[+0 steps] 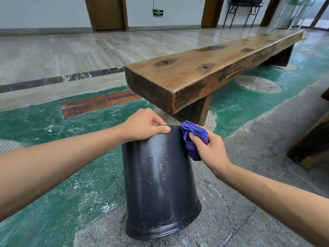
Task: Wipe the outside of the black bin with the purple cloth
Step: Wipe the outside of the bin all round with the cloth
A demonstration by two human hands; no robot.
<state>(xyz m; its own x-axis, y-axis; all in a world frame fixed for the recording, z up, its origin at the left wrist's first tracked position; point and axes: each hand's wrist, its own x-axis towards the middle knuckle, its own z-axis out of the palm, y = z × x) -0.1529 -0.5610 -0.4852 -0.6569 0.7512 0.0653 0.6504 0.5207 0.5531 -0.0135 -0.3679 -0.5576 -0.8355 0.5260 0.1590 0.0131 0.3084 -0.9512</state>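
Black bin (158,184) upside down, frame centre | left hand (142,124) grips its top edge | right hand (208,148) clutches purple cloth (193,138) against bin's upper-right side | uncleaned wall lies left and below.

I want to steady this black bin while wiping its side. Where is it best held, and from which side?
Hold the black bin by the edge at its top end, coming from above on the left, as the left hand does now. The bin stands upside down and tilted, its wall wide and smooth, so that thin edge gives the only sure grip. This leaves the right side free for the purple cloth in the right hand.
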